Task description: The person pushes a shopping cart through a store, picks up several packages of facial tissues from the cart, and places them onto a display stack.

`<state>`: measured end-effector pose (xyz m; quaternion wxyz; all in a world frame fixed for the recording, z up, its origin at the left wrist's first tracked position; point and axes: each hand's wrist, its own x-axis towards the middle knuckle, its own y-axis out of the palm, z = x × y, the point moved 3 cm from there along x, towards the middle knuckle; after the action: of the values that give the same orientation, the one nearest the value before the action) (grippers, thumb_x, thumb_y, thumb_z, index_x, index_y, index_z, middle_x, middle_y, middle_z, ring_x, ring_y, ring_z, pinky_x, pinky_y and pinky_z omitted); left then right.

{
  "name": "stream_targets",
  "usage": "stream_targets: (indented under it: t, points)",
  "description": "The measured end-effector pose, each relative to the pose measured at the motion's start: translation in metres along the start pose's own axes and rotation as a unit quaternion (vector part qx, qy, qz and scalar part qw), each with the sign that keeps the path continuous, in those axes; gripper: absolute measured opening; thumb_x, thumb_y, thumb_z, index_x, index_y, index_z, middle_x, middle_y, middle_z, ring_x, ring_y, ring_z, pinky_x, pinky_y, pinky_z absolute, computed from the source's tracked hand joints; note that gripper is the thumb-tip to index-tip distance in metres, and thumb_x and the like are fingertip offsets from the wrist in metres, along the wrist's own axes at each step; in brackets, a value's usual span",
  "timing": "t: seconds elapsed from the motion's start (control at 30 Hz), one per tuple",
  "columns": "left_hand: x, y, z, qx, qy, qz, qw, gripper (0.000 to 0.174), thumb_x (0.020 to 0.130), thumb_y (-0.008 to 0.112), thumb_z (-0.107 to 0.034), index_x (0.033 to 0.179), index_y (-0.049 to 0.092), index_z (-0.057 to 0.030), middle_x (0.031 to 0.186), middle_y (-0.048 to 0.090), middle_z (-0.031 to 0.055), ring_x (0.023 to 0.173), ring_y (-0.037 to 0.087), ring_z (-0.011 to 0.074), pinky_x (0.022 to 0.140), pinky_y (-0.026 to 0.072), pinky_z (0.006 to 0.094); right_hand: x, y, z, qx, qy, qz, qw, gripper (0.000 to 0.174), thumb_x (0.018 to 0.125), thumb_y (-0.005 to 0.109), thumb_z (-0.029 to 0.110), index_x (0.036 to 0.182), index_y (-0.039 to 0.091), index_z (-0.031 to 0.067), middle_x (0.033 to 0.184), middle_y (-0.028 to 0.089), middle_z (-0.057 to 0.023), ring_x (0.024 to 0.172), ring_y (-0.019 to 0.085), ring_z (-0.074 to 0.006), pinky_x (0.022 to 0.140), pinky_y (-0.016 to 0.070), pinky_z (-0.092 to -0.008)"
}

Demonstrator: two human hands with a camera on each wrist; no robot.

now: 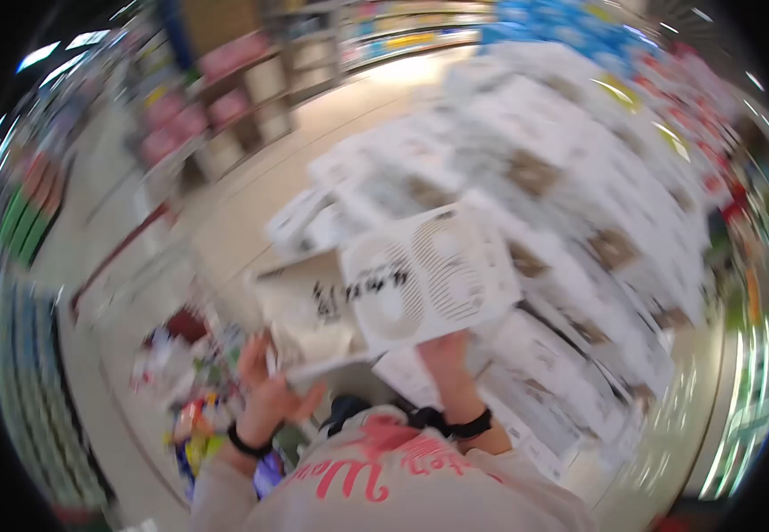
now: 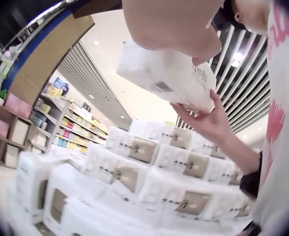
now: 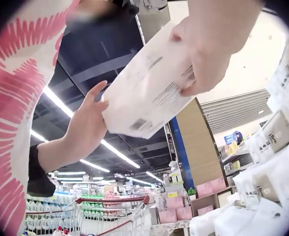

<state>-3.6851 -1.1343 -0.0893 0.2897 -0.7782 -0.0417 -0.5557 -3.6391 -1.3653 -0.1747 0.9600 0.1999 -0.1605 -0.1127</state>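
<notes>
A white package (image 1: 433,275) with a beige end panel and dark lettering is held up in front of the body. The left hand (image 1: 269,386) holds its left end, thumb spread from the fingers. At the near right edge, the right hand (image 1: 448,359) grips it. The left wrist view shows the package (image 2: 166,78) between the left hand (image 2: 174,24) and the right hand (image 2: 208,123), whose fingers lie underneath. Printed text and a barcode show on the package (image 3: 139,93) in the right wrist view, between the right hand (image 3: 208,56) and the left hand (image 3: 83,128).
Stacked white packages (image 1: 544,177) fill the right side, close to the hands. A shopping cart with a red handle (image 1: 123,253) stands at the left, colourful goods (image 1: 198,417) inside. Shelves with pink boxes (image 1: 234,53) are beyond; pale floor (image 1: 340,111) runs between.
</notes>
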Motion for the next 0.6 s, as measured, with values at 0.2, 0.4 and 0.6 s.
stream_targets:
  t: [0.2,0.4,0.6]
  points:
    - [0.052,0.093,-0.063,-0.271,0.125,0.126,0.946,0.049,0.064,0.07,-0.013,0.11,0.054,-0.0128,0.12,0.044,0.0181,0.106,0.051,0.0357,0.082,0.049,0.0393,0.01,-0.065,0.051,0.472,-0.089,-0.033,0.876,0.049,0.09,0.05,0.028,0.131,0.036,0.0069,0.125,0.047,-0.0108,0.114,0.047,-0.025,0.097,0.0405,-0.0408]
    - [0.089,0.112,-0.088,-0.349,0.156,0.138,0.914,0.034,0.064,0.066,-0.005,0.097,0.061,-0.011,0.107,0.056,0.0121,0.088,0.06,0.0285,0.073,0.0519,0.0354,0.072,-0.185,0.277,0.007,-0.248,-0.175,0.953,0.048,0.09,0.05,0.029,0.13,0.037,0.0059,0.123,0.049,-0.0103,0.108,0.052,-0.0242,0.091,0.0466,-0.0405]
    - [0.086,0.118,-0.076,-0.302,0.109,0.186,0.929,0.035,0.064,0.067,-0.005,0.098,0.061,-0.0083,0.109,0.057,0.0127,0.088,0.06,0.0288,0.072,0.0507,0.0355,0.19,-0.163,0.412,-0.491,-0.065,-0.023,0.869,0.064,0.079,0.064,0.028,0.134,0.037,0.0108,0.114,0.056,-0.0127,0.1,0.055,-0.0191,0.087,0.0435,-0.033]
